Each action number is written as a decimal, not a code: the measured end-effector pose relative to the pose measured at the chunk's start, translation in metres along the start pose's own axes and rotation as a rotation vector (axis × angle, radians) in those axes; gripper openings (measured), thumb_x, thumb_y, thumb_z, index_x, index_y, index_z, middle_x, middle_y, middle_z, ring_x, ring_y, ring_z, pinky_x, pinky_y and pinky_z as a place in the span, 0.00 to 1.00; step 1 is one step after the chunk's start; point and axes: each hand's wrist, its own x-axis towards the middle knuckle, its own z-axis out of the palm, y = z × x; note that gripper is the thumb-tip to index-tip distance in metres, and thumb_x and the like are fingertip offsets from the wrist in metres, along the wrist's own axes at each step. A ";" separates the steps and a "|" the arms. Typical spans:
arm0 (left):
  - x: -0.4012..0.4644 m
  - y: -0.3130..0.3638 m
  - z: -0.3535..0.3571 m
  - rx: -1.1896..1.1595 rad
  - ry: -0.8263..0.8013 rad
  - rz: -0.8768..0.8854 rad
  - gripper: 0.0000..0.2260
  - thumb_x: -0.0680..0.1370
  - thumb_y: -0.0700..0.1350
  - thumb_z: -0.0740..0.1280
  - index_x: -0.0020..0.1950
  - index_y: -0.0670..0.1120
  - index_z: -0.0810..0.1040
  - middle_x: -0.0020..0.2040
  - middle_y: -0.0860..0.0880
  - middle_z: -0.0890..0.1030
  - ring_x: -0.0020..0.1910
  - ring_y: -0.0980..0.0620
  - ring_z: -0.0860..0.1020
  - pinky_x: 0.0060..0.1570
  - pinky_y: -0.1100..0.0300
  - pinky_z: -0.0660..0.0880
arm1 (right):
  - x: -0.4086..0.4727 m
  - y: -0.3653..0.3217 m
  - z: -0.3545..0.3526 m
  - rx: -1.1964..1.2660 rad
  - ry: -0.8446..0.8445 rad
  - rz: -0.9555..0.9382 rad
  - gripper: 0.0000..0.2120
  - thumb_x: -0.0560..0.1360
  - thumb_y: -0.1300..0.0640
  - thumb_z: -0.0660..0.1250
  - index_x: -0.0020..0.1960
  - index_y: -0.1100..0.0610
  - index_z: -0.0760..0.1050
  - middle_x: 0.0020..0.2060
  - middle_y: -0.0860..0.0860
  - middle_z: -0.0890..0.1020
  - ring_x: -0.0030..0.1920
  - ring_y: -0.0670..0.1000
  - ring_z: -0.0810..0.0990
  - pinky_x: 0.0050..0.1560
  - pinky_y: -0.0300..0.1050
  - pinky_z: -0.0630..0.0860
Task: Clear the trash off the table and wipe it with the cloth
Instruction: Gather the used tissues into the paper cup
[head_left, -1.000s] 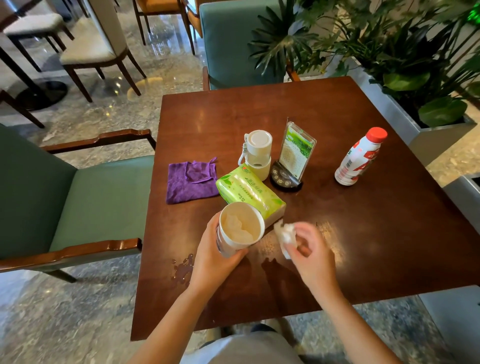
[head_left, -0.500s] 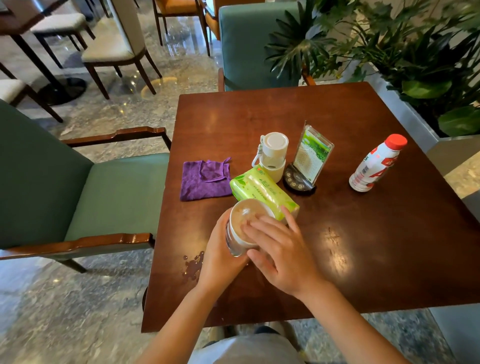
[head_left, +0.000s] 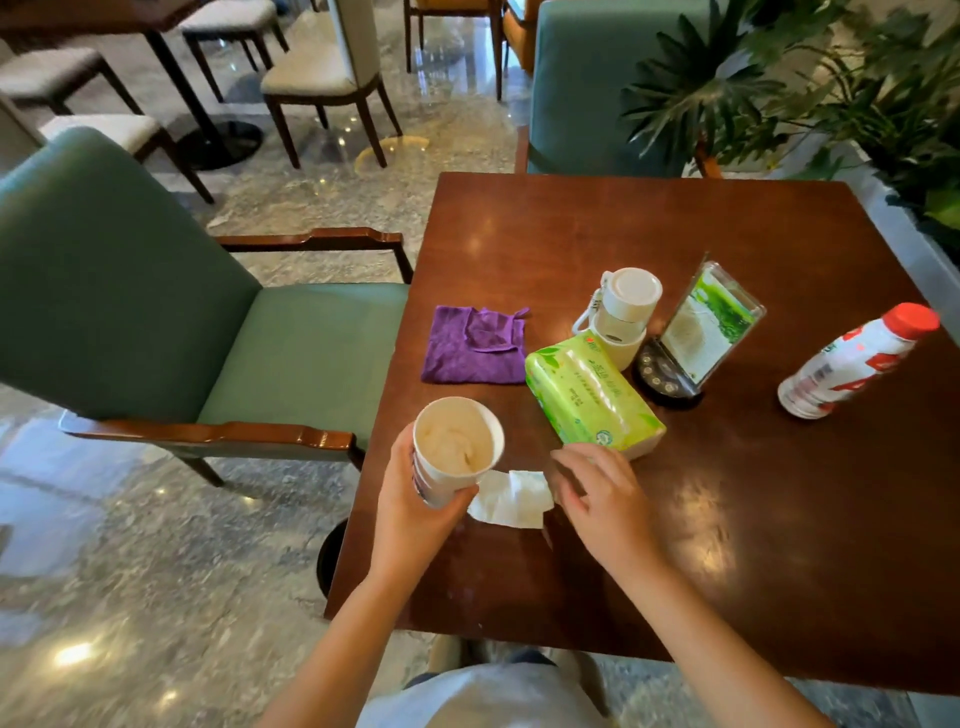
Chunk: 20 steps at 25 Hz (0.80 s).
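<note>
Left hand (head_left: 415, 512) is wrapped around a paper cup (head_left: 457, 449) that is held near the front left part of the table (head_left: 779, 519), while a white tissue (head_left: 511, 499) beside it is touched by the relaxed right hand (head_left: 597, 499), and the purple cloth (head_left: 475, 345) is laid flat behind.

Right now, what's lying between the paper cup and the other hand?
A flat white tissue lies on the table between the paper cup, gripped by the left hand, and the right hand, seen from the head camera.
</note>
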 end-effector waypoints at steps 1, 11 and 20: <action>-0.001 -0.003 -0.004 0.007 0.020 -0.022 0.37 0.64 0.47 0.77 0.64 0.67 0.62 0.61 0.69 0.70 0.64 0.62 0.70 0.62 0.56 0.71 | -0.001 0.005 0.014 -0.060 -0.123 0.015 0.16 0.70 0.57 0.70 0.57 0.56 0.78 0.55 0.56 0.79 0.56 0.54 0.75 0.52 0.53 0.78; -0.009 -0.015 -0.015 0.067 0.031 -0.082 0.38 0.64 0.48 0.79 0.67 0.63 0.63 0.65 0.60 0.71 0.64 0.61 0.69 0.63 0.51 0.72 | -0.004 -0.004 0.063 -0.359 -0.659 0.015 0.14 0.78 0.59 0.57 0.63 0.54 0.71 0.61 0.54 0.71 0.62 0.57 0.67 0.48 0.49 0.72; -0.003 -0.004 -0.001 0.045 -0.067 0.021 0.38 0.65 0.44 0.79 0.65 0.65 0.62 0.62 0.71 0.69 0.64 0.64 0.69 0.60 0.62 0.71 | 0.012 -0.030 -0.027 0.336 0.015 0.403 0.08 0.70 0.66 0.70 0.47 0.56 0.82 0.43 0.47 0.79 0.47 0.49 0.79 0.44 0.32 0.71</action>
